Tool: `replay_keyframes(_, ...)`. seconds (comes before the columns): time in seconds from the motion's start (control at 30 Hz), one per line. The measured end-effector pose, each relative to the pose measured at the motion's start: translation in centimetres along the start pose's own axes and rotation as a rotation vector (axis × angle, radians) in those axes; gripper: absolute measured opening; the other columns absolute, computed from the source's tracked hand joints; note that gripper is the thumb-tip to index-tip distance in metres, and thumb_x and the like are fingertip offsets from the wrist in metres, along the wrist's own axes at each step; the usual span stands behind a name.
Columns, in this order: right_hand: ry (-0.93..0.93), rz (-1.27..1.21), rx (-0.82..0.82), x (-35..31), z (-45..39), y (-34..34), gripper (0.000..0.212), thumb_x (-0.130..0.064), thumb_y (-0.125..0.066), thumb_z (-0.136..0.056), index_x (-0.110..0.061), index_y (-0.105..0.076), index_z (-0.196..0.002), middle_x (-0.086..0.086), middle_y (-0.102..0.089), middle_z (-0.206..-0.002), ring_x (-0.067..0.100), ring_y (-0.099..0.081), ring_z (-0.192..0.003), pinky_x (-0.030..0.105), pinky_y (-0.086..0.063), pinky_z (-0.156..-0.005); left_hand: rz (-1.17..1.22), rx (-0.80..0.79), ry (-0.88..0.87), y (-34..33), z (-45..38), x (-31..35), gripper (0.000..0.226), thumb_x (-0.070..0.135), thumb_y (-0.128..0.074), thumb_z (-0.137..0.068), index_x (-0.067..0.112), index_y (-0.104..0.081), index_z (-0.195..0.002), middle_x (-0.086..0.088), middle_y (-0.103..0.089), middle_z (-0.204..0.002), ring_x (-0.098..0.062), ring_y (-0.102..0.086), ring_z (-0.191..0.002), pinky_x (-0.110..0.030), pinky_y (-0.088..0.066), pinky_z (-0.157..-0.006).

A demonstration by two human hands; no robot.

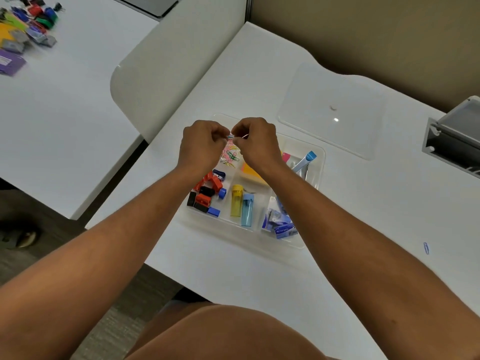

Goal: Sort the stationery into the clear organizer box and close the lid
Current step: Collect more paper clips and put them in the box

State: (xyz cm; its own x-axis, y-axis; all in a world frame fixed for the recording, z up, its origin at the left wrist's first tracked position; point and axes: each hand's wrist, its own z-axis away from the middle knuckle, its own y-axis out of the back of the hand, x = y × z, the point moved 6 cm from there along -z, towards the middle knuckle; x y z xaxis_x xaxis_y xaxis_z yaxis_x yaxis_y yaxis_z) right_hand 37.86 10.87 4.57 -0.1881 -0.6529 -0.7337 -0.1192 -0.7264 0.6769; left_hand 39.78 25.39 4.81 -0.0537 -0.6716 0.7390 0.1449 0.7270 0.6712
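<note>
**Clear box open on white table, both hands pinching small clips above it**

Clear plastic box [315,162] lying on white table [233,268], lid off. Lid [330,110] lying flat on table just beyond box, to the right, apart from it.

Held above far-left compartment: left hand [201,145] and right hand [257,144], fingers curled, fingertips almost meeting, pinching together a small bunch of clips [230,136]. Exact grip too small to tell. Under the hands, in that compartment, loose coloured paper clips [231,155], pink, green, yellow.

Near-left compartment filled with sharpeners [206,193], red, black and blue. Middle compartment: yellow tube [236,201] and blue tube [247,210] side by side, with orange notes [250,170] behind. Near-right compartment: blue staple boxes [281,224]. Far-right compartment: pens [304,161], one with blue cap, partly hidden by right forearm.

Single blue clip [426,248] lying on table, well apart from box, to the right. Grey metal rail [454,141] at right edge. Second white table [65,120] on the left, with heap of mixed stationery [26,29] in far corner. White chair back [161,74] between the two tables.
</note>
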Motion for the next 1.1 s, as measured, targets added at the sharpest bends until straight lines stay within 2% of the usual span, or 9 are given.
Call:
replay_keyframes(0.13, -0.005, -0.068, 0.077, 1.2, 2.6, 2.8, 0.012, -0.009, -0.071, -0.092, -0.012, -0.078, -0.102, 0.002, -0.076, -0.099, 0.012, -0.070, -0.088, 0.027, -0.058, -0.083, 0.068, -0.027, -0.063, -1.7, 2.5, 1.7, 0.029, 0.011, -0.069, -0.092, 0.015, -0.076, -0.120, 0.000, -0.078, -0.114, -0.002, -0.068, -0.094, 0.006, -0.039, -0.077)
replay_keyframes(0.33, -0.130, -0.142, 0.286, 9.3, 12.2, 10.1, 0.018, -0.011, -0.066, -0.095, -0.027, -0.074, -0.097, -0.020, -0.068, -0.091, -0.011, -0.063, -0.086, 0.002, -0.046, -0.070, 0.270, -0.124, -0.226, -6.6, 8.7, 6.6, 0.029, 0.012, -0.069, -0.094, 0.017, -0.074, -0.122, 0.002, -0.072, -0.126, 0.006, -0.065, -0.105, -0.008, -0.053, -0.088)
replay_keyframes(0.43, -0.223, -0.096, 0.430, 14.7, 17.8, 14.7, 0.019, -0.011, -0.064, -0.095, -0.029, -0.071, -0.097, -0.021, -0.068, -0.093, -0.006, -0.065, -0.085, 0.006, -0.048, -0.068, 0.211, -0.205, -0.374, -10.7, 12.4, 9.6, 0.032, 0.009, -0.070, -0.094, 0.014, -0.072, -0.125, -0.002, -0.063, -0.141, -0.011, -0.061, -0.124, -0.024, -0.057, -0.096)
replay_keyframes(0.57, -0.324, 0.033, 0.534, 21.5, 23.5, 20.2, 0.018, -0.010, -0.059, -0.095, -0.019, -0.073, -0.102, -0.009, -0.072, -0.101, 0.007, -0.067, -0.088, 0.032, -0.057, -0.081, 0.092, -0.370, -0.521, -16.7, 17.3, 13.6, 0.036, 0.017, -0.068, -0.096, 0.019, -0.066, -0.132, 0.001, -0.047, -0.155, -0.012, -0.056, -0.130, -0.029, -0.054, -0.101)
replay_keyframes(0.67, -0.374, 0.183, 0.550, 26.2, 26.7, 23.7, 0.021, -0.009, -0.055, -0.097, -0.015, -0.071, -0.110, 0.001, -0.070, -0.114, 0.023, -0.063, -0.107, 0.032, -0.049, -0.093, -0.006, -0.521, -0.632, -21.8, 21.2, 15.8, 0.043, 0.025, -0.064, -0.099, 0.021, -0.058, -0.141, 0.002, -0.039, -0.161, -0.015, -0.047, -0.141, -0.030, -0.046, -0.108)
replay_keyframes(0.77, -0.474, 0.398, 0.445, 31.1, 28.5, 25.8, 0.034, -0.020, -0.051, -0.103, -0.012, -0.062, -0.134, 0.012, -0.058, -0.142, 0.035, -0.051, -0.132, 0.040, -0.041, -0.109, -0.172, -0.660, -0.734, -26.8, 25.1, 16.5, 0.058, 0.038, -0.056, -0.104, 0.017, -0.041, -0.155, -0.004, -0.024, -0.170, -0.023, -0.022, -0.156, -0.040, -0.030, -0.123)
replay_keyframes(0.9, -0.450, 0.463, 0.079, 35.1, 29.1, 24.5, 0.056, -0.038, -0.029, -0.111, -0.018, -0.022, -0.162, 0.005, -0.014, -0.171, 0.031, -0.007, -0.158, 0.052, -0.013, -0.127, -0.477, -0.758, -0.764, -32.6, 28.7, 15.4, 0.084, 0.067, -0.030, -0.103, 0.019, 0.000, -0.165, -0.007, 0.015, -0.172, -0.027, 0.019, -0.158, -0.052, 0.004, -0.128)
replay_keyframes(1.0, -0.284, 0.420, -0.059, 35.6, 29.8, 22.4, 0.057, -0.038, -0.026, -0.112, -0.017, -0.014, -0.164, -0.001, -0.007, -0.172, 0.020, 0.001, -0.159, 0.048, -0.006, -0.129, -0.569, -0.724, -0.782, -34.9, 30.0, 15.0, 0.089, 0.073, -0.021, -0.100, 0.017, 0.006, -0.164, -0.010, 0.017, -0.172, -0.030, 0.022, -0.157, -0.056, 0.004, -0.127)
replay_keyframes(1.1, -0.199, 0.377, -0.039, 35.4, 31.6, 21.9, 0.054, -0.036, -0.026, -0.113, -0.015, -0.024, -0.162, -0.002, -0.014, -0.171, 0.013, -0.004, -0.159, 0.039, -0.009, -0.129, -0.576, -0.693, -0.862, -36.1, 31.2, 15.2, 0.087, 0.071, -0.021, -0.102, 0.015, 0.000, -0.165, -0.011, 0.009, -0.173, -0.029, 0.017, -0.158, -0.056, -0.001, -0.127)
